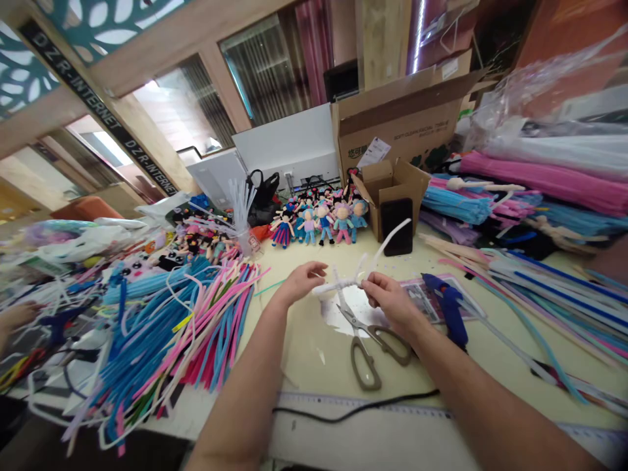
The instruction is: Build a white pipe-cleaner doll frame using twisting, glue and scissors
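My right hand (pixel 390 297) pinches a twisted white pipe cleaner (pixel 346 283) between thumb and fingertips. One long end of it sticks up and to the right, past the hand. Close to the pipe cleaner's left end is my left hand (pixel 304 281), its fingers loosely stretched and not visibly closed on it. Below the pipe cleaner, scissors (pixel 366 333) with grey-brown handles lie on the table, blades slightly apart. A dark blue glue gun (pixel 449 307) lies to the right of my right hand.
Bundles of coloured pipe cleaners (pixel 161 333) cover the left side; more (pixel 534 176) are stacked at right. Several small dolls (pixel 318 219) stand at the back beside a cardboard box (pixel 392 180) and a dark phone (pixel 398 227). A black cable (pixel 353 413) crosses in front. Another person's hand (pixel 22 315) shows far left.
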A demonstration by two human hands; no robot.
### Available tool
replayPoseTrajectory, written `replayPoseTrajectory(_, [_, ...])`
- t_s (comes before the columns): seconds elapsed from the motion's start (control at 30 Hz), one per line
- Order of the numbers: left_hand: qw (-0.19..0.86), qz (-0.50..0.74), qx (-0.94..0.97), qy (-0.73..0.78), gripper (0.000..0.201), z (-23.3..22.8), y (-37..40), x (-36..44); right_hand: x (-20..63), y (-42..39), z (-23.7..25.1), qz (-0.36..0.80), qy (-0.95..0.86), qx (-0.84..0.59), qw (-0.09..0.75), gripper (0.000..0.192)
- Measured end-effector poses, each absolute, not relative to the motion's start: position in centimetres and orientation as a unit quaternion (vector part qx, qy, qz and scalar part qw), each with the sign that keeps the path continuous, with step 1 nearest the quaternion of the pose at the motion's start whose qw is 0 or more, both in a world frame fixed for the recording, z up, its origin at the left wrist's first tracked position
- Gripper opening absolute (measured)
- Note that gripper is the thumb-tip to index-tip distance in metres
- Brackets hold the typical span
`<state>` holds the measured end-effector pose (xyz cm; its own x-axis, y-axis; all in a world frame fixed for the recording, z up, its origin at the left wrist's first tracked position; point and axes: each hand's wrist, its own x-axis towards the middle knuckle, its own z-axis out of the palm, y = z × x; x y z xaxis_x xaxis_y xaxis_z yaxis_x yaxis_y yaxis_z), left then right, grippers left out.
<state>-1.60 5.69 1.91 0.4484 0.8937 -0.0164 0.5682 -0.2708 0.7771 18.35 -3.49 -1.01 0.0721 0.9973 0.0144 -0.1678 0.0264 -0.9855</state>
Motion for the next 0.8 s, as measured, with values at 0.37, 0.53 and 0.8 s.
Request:
replayPoseTrajectory(0.37, [0.058, 0.142, 0.753, 0.64, 0.026, -1.6, 16.7, 2.4, 17.4, -3.8, -2.0, 0.458, -0.527, -0.513, 0.501, 0.021])
replayPoseTrajectory(0.53, [0.025, 0.092, 0.765, 0.637, 0.025, -1.6, 17.9, 3.0, 17.3, -3.7, -2.0, 0.44, -0.538, -0.532, 0.484, 0.021])
replayPoseTrajectory(0.8, [-0.007, 0.028, 0.779, 0.627, 0.03, -1.0, 18.5, 3.4, 17.1, -3.7, -2.6, 0.428, -0.544, -0.532, 0.488, 0.019])
